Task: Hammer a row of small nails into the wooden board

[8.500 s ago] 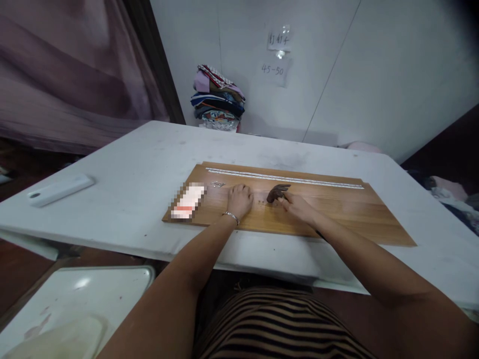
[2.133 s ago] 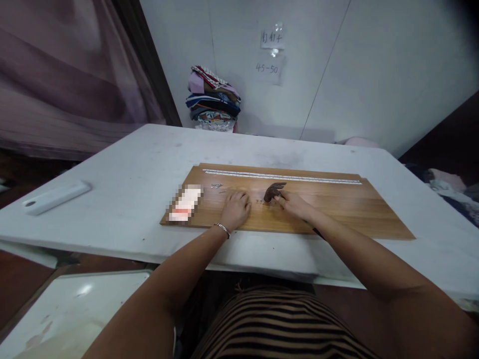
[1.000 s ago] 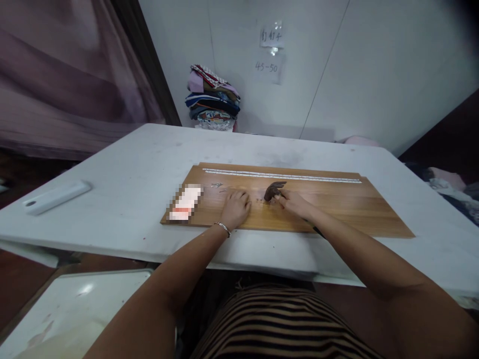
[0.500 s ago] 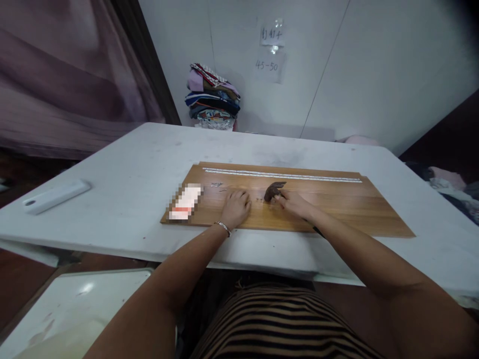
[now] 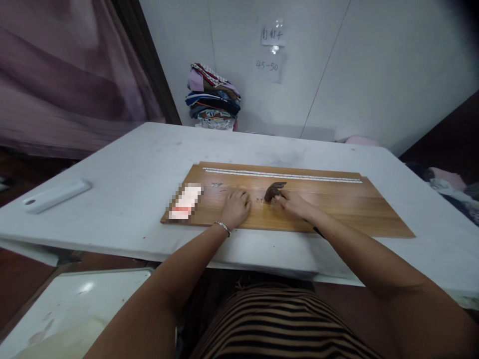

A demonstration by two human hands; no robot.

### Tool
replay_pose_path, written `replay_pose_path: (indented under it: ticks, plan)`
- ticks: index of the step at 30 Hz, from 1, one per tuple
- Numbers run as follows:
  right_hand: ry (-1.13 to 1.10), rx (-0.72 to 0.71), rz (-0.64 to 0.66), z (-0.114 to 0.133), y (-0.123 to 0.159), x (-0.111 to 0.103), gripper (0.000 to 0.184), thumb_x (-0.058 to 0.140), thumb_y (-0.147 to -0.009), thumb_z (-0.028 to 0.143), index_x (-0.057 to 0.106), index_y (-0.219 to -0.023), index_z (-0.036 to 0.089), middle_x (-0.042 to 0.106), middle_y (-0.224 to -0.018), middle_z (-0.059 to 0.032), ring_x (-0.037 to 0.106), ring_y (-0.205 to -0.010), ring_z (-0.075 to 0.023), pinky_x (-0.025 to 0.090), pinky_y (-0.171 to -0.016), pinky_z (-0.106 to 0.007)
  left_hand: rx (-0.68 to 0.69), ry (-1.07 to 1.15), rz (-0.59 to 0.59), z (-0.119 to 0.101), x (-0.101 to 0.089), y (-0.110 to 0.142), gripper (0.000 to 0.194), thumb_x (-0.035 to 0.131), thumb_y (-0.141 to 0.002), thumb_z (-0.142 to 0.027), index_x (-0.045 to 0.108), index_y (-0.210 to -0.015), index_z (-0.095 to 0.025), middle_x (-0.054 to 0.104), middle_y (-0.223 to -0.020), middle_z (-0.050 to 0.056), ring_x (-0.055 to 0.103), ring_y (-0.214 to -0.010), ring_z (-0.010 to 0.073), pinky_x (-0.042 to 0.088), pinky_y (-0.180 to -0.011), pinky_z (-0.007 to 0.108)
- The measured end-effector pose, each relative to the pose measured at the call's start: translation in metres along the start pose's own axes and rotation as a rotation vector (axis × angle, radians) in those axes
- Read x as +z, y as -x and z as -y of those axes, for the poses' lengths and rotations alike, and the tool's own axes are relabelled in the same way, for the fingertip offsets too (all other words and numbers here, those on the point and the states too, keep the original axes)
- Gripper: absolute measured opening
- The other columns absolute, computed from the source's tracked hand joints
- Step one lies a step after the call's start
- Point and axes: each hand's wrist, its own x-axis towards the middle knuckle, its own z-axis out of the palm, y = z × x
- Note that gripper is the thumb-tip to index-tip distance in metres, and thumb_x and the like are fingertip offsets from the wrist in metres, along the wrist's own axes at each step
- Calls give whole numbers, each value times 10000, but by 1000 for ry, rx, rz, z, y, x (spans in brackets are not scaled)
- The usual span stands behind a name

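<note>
My right hand point(image 5: 292, 203) is closed round a dark claw hammer point(image 5: 272, 193), gripping it close to its head, which rests on or just over a brown wooden board point(image 5: 337, 204). The hammer's handle runs back under my forearm and is mostly hidden. Flat on the board to the left lies my left hand point(image 5: 236, 207), its fingers stretched out and holding nothing. In the gap between my hands are a few tiny nails point(image 5: 259, 199), too small to make out well. Several loose nails point(image 5: 216, 184) lie beyond my left hand, with a single nail point(image 5: 223, 190) nearer to it.
Two white measuring strips point(image 5: 280, 174) run along the board's far edge. A blurred-out pale card point(image 5: 185, 202) lies at its left end. The board is on a white table point(image 5: 123, 189), with a white bar-shaped object point(image 5: 58, 195) at left and folded clothes point(image 5: 213, 97) behind.
</note>
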Motion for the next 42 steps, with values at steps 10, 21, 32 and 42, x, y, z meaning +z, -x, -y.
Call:
replay_pose_path:
  ticks: [10, 21, 32, 42]
  plan:
    - [0, 4, -4, 1, 1, -2, 270, 472, -1067, 311, 697, -1097, 165, 777, -969, -117, 697, -881, -233, 491, -821, -302, 0, 2, 4, 0, 1, 1, 241, 520, -1033, -248, 713, -1172, -211, 685, -1434, 126, 588, -1367, 294, 419, -1177, 461]
    - [-13, -7, -16, -4, -2, 1, 262, 506, -1061, 319, 715, -1087, 163, 791, -932, -120, 703, -857, -229, 500, -815, -292, 2, 11, -2, -1, -1, 0, 245, 516, -1030, -251, 718, -1166, -222, 682, -1434, 123, 586, -1362, 289, 419, -1181, 462]
    - [-3, 2, 2, 3, 0, -1, 282, 496, -1064, 318, 715, -1110, 146, 790, -964, -131, 722, -910, -253, 512, -855, -317, 6, 4, 1, -1, -1, 0, 222, 514, -1032, -254, 706, -1143, -232, 696, -1399, 117, 589, -1350, 285, 424, -1159, 456]
    - [-16, 4, -6, 0, -1, -1, 284, 481, -1069, 309, 706, -1143, 152, 792, -981, -125, 719, -909, -247, 510, -859, -319, -1, 11, 12, -1, -2, 1, 257, 496, -1041, -258, 710, -1178, -223, 677, -1452, 117, 571, -1384, 288, 403, -1188, 465]
